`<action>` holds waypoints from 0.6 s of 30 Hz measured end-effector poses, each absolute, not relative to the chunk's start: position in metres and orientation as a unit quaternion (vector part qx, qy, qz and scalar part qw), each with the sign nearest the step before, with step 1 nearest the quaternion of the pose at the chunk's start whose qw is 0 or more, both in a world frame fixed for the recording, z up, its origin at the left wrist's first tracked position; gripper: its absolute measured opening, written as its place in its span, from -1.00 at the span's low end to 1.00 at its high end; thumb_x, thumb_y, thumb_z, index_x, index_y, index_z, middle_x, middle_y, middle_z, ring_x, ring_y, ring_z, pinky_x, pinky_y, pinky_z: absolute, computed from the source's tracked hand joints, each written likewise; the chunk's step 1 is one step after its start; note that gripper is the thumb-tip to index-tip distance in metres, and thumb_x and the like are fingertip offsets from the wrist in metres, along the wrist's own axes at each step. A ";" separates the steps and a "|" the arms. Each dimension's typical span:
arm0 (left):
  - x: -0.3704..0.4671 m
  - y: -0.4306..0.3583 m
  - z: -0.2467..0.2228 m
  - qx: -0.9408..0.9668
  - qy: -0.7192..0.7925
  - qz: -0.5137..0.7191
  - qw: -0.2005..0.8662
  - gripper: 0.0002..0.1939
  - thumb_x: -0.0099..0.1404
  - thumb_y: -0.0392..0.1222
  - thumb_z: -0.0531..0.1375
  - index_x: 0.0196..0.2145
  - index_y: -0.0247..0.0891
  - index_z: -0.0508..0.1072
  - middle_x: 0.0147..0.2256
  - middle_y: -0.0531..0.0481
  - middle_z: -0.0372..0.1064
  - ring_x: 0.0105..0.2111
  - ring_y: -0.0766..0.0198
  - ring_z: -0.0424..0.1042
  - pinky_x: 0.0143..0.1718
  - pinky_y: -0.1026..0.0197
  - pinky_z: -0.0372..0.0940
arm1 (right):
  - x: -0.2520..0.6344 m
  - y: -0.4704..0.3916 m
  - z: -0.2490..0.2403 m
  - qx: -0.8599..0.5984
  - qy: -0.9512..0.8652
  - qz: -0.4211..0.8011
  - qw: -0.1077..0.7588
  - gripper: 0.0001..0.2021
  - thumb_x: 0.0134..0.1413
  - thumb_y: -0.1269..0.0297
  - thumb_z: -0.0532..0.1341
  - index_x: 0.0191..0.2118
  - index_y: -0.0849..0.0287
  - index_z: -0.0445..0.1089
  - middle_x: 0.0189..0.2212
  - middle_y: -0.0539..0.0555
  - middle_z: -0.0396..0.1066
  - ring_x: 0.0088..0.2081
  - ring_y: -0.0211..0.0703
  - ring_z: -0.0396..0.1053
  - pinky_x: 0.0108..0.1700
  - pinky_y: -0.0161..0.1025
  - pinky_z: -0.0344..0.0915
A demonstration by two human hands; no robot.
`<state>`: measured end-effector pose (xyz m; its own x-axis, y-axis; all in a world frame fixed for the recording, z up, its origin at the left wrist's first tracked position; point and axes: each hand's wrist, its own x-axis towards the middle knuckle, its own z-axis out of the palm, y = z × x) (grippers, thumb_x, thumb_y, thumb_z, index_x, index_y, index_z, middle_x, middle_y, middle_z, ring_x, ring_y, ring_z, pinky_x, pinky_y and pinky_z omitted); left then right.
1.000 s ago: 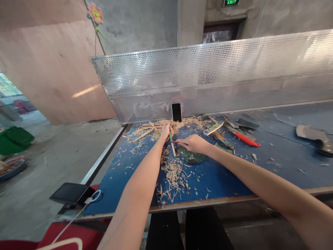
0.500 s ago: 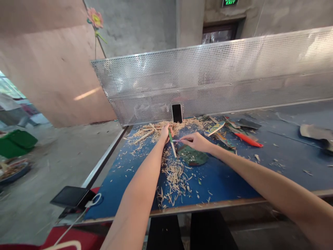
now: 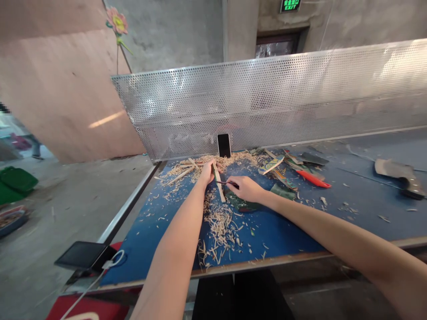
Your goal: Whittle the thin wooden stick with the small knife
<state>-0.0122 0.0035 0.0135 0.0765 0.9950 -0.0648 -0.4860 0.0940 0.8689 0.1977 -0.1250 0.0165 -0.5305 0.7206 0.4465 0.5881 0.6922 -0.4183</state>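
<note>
My left hand (image 3: 207, 172) is closed around the upper part of a narrow pale bamboo strip (image 3: 220, 192), which slants down toward me over the blue tabletop. In my right hand (image 3: 249, 189) is a thin knife (image 3: 224, 182). Its dark blade lies across the strip, just below my left fingers. Curled shavings (image 3: 223, 224) lie heaped beneath and in front of the strip. A dark green flat piece (image 3: 245, 204) rests on the table under my right hand, partly covered by it.
A phone (image 3: 224, 145) leans on the perforated metal screen (image 3: 187, 106) behind the shavings. To the right are colourful scraps (image 3: 271, 164), a red-handled tool (image 3: 313, 178) and a curled sheet (image 3: 398, 173). A dark tablet-like device (image 3: 82, 255) with a white cable sits at the left edge.
The strip has turned, so its pale face shows where green showed before. The knife's blade now looks dark, and my right hand has shifted slightly. The whole view has swung a little right.
</note>
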 end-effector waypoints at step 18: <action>-0.023 -0.003 0.026 0.281 0.293 0.577 0.709 -0.71 0.63 -0.01 0.23 -0.24 -0.21 0.42 -0.49 0.04 0.35 -0.65 0.34 0.20 -0.54 0.24 0.24 | 0.197 -0.129 0.020 -0.367 -0.878 0.115 0.285 -0.76 0.59 0.25 0.25 0.05 0.08 0.70 -0.22 0.11 0.72 -0.29 -0.08 0.54 -0.17 -0.21 0.27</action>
